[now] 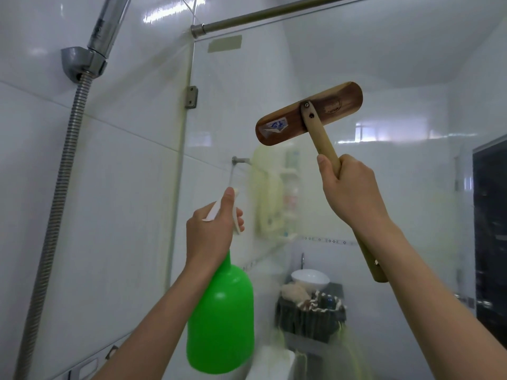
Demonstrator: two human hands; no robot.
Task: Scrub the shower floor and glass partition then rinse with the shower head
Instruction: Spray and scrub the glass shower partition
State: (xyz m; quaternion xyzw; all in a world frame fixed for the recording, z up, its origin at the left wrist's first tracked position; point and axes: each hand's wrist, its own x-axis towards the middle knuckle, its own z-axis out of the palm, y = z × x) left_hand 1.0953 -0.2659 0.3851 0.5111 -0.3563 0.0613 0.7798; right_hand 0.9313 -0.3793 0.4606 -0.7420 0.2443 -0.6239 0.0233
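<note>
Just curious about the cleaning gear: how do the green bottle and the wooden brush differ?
The green spray bottle is bulbous plastic; the wooden brush is brown, a flat oblong head on a long handle. The left hand grips the bottle at its white trigger, lower; the right hand grips the brush handle, raised higher. Both are held up near the glass partition.

Two bare hands show, one left hand (212, 231) and one right hand (348, 187). There is one bright green plastic spray bottle (222, 319) with one white trigger, and one wooden scrubbing brush (288, 124) with a dark oval back and a pale handle. The wall has one chrome shower head (109, 26), one grey holder (74, 63) and one ribbed metal hose (60, 187). There is one clear glass partition (384, 64), one metal bracket (191, 97) and one metal rod (274, 16). Behind the glass is one white round basin (310, 279).
</note>
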